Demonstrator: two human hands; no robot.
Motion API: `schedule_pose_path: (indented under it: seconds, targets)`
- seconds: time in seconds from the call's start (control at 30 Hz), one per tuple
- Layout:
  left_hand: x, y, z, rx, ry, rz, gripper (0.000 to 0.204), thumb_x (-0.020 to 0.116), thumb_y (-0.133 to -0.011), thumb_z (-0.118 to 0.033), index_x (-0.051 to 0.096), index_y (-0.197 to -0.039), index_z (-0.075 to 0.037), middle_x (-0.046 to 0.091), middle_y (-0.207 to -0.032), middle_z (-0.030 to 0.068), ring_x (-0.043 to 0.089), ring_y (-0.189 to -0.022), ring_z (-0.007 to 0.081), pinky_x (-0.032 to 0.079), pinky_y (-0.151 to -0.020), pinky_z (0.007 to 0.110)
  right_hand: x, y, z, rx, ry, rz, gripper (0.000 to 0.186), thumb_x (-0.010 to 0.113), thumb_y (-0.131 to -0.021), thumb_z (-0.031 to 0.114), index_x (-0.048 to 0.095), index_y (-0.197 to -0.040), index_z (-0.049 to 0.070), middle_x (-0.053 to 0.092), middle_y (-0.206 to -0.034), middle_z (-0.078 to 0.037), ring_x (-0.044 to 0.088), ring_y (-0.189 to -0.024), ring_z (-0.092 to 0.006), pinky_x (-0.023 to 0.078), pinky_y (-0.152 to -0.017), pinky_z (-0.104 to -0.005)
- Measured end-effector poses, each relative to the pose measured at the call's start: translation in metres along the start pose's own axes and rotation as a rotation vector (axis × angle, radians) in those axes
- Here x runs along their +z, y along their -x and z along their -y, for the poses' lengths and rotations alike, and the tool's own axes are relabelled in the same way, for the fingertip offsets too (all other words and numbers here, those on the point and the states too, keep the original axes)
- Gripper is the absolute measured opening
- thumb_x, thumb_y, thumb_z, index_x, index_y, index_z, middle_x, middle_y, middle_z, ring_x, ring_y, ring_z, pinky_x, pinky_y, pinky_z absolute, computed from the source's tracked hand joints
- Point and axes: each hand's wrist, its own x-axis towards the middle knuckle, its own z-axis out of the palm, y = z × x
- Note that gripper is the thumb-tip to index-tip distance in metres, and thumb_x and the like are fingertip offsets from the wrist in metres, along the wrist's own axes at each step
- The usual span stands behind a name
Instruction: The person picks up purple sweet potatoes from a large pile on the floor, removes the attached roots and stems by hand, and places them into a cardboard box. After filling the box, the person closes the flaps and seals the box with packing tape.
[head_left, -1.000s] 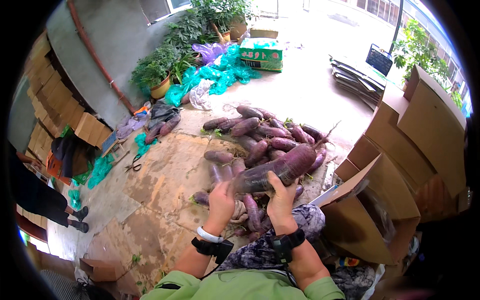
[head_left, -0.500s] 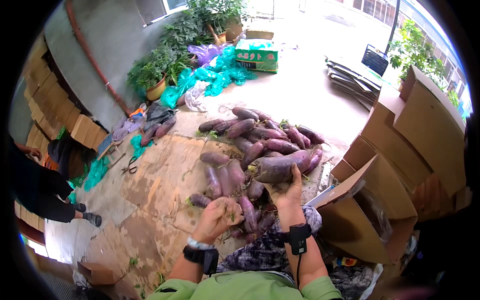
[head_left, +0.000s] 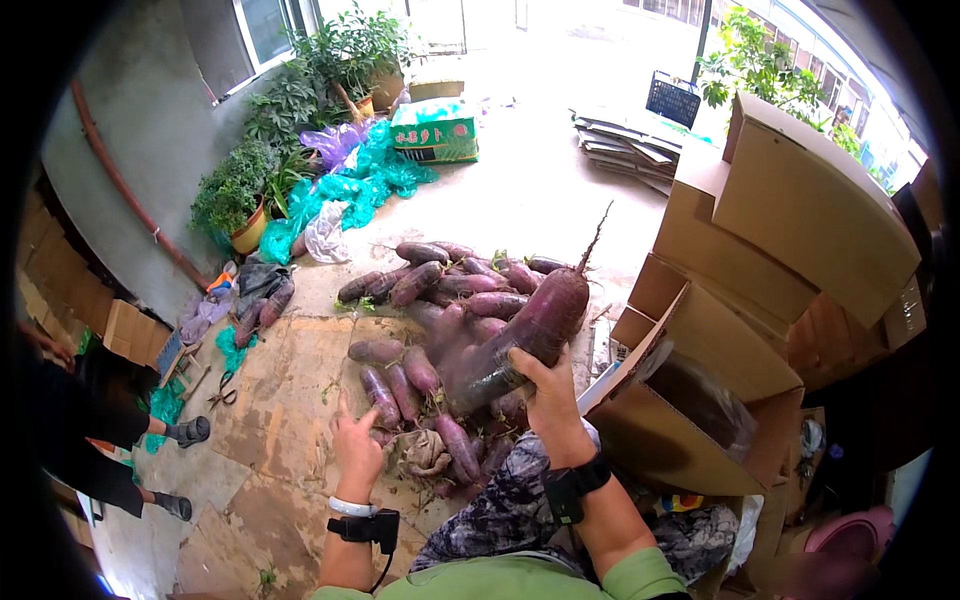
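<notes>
A big purple radish [head_left: 530, 325] is gripped from below by my right hand [head_left: 560, 405]. It is tilted, with its thin root tip up and to the right and its lower end blurred. My left hand [head_left: 357, 452] is empty, with its fingers apart, low over the left edge of the pile. Next to it a crumpled brownish cloth [head_left: 424, 455] lies among the radishes. Beyond and beneath my hands spreads a heap of purple radishes [head_left: 440, 285], some with bits of green stem.
Large open cardboard boxes [head_left: 690, 420] stand close on my right. Scissors [head_left: 222, 393] lie on the floor at left, near a person's legs [head_left: 110, 430]. Farther off are green plastic bags [head_left: 385, 185], a green carton [head_left: 435, 132], potted plants [head_left: 235, 195] and flattened cardboard [head_left: 630, 145].
The radish in my right hand has swung from lying sideways to tilted, root tip up. My left hand has opened from a closed pinch and moved left. The view has turned right.
</notes>
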Motion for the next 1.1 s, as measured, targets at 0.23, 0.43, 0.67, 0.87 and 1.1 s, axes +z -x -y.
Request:
schedule_pose_path:
  seconds: [0.23, 0.43, 0.67, 0.87, 1.1]
  targets:
    - [-0.043, -0.013, -0.052, -0.367, 1.364, 0.463, 0.046, 0.062, -0.084, -0.013, 0.047, -0.127, -0.002, 0.053, -0.118, 0.0088, 0.051, -0.101, 0.0148, 0.041, -0.088, 0.027, -0.003, 0.006, 0.000, 0.057, 0.025, 0.048, 0.039, 0.064, -0.076, 0.002, 0.049, -0.112, 0.005, 0.058, -0.100, -0.007, 0.059, -0.090, -0.0167, 0.049, -0.079, -0.0299]
    - [-0.024, -0.015, -0.057, -0.286, 1.373, 0.372, 0.022, 0.055, -0.091, -0.016, 0.061, -0.104, 0.000, 0.061, -0.092, 0.0009, 0.053, -0.084, 0.0098, 0.042, -0.077, 0.023, 0.005, 0.008, 0.032, 0.114, -0.242, 0.173, 0.039, 0.064, -0.079, 0.002, 0.048, -0.115, 0.004, 0.058, -0.101, -0.006, 0.060, -0.089, -0.0156, 0.052, -0.076, -0.0288]
    - [-0.041, -0.034, -0.102, -0.122, 1.265, 0.400, 0.019, 0.055, -0.089, -0.009, 0.060, -0.104, 0.001, 0.063, -0.091, 0.0028, 0.055, -0.082, 0.0091, 0.044, -0.073, 0.023, -0.004, 0.021, 0.115, 0.040, -0.255, 0.187, 0.046, 0.067, -0.081, 0.010, 0.044, -0.121, 0.004, 0.056, -0.109, -0.008, 0.056, -0.101, -0.0211, 0.047, -0.091, -0.0359]
    - [-0.101, -0.085, -0.187, 0.476, 0.857, 0.251, 0.020, 0.057, -0.080, 0.000, 0.061, -0.099, 0.000, 0.059, -0.100, 0.0089, 0.057, -0.090, 0.0180, 0.046, -0.078, 0.029, -0.038, 0.054, 0.203, -0.185, 0.032, 0.107, 0.051, 0.068, -0.078, 0.010, 0.044, -0.123, 0.004, 0.056, -0.110, -0.007, 0.055, -0.102, -0.0213, 0.044, -0.092, -0.0366]
    - [-0.086, -0.132, -0.327, 1.476, 0.320, 0.328, 0.035, 0.054, -0.071, -0.004, 0.061, -0.105, -0.013, 0.057, -0.111, 0.0041, 0.047, -0.113, 0.0240, 0.034, -0.096, 0.038, -0.095, 0.095, 0.290, -0.378, 0.567, -0.083, 0.072, 0.075, -0.060, -0.004, 0.042, -0.124, 0.002, 0.057, -0.110, -0.010, 0.057, -0.101, -0.0232, 0.045, -0.090, -0.0363]
